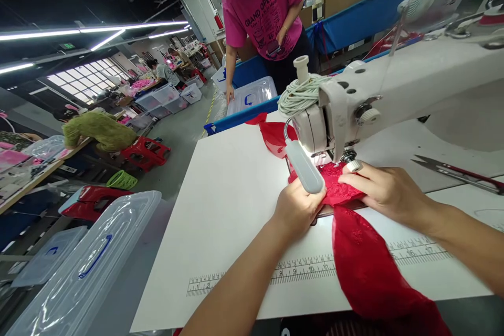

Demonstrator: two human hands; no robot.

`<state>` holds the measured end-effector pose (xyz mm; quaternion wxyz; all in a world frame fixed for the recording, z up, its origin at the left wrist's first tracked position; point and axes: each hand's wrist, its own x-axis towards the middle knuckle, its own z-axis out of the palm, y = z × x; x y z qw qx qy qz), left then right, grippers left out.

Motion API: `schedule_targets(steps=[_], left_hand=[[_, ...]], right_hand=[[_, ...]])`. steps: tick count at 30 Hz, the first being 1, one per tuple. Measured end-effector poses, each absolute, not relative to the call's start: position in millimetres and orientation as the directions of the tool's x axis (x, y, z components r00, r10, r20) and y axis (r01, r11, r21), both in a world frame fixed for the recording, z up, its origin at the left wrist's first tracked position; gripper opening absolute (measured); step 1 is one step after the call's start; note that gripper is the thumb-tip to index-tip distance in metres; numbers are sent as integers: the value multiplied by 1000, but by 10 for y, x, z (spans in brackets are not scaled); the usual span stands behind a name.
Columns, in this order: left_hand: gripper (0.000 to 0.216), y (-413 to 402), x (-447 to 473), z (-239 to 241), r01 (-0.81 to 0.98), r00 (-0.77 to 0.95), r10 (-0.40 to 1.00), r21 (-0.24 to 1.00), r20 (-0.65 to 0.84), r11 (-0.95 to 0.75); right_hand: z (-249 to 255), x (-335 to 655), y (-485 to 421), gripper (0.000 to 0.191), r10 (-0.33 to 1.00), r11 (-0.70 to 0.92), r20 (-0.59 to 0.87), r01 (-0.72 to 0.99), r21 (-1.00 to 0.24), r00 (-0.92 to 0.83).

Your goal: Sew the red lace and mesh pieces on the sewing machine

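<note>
A piece of red lace fabric (pixel 336 186) lies under the needle area of a white sewing machine (pixel 409 84). My left hand (pixel 297 207) grips its left side, the fingertips partly hidden behind a small grey lamp (pixel 304 165) that lights the spot. On the right, my right hand (pixel 388 191) pinches the cloth close to the presser foot, thumb and fingers together. A long red fabric tail (pixel 366 262) hangs from the work over the table's front edge. More sheer red cloth (pixel 271 136) trails out behind the machine head.
Scissors (pixel 460 170) lie to the right on the white table (pixel 177 231), which has a printed ruler (pixel 311 270). Pale green cord (pixel 299 95) is bundled on the machine. Lidded plastic bins (pixel 129 220) stand left. A person in a pink shirt (pixel 263 5) stands beyond the table.
</note>
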<state>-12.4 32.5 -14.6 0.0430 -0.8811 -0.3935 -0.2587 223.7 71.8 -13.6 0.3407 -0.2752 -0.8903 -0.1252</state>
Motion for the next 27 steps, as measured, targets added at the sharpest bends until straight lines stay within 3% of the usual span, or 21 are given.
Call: schedule_targets(steps=[3,8,13,19,27], left_hand=[[30,327,-124,-169,737,569,684,86,457,-671],[27,235,-114,-121,767,581,717,35,386,-640],[33,120,-61,16,768,612,718,-30,332,-640],[50,71,-68,56,767,617,707,-62,345,-639],[51,46,-63,38,787,604,718,-113,345,-607]], right_hand=[[-126,2239,720,32,419,830,709,556,-45,-568],[-187,2220,776,28,415,902,671,377,-212,-614],[-231,2202,833,45,444,879,652,440,-184,-615],[-195,2207,792,33,445,872,632,467,-146,-634],[-150,2210,774,29,437,874,622,470,-124,-650]])
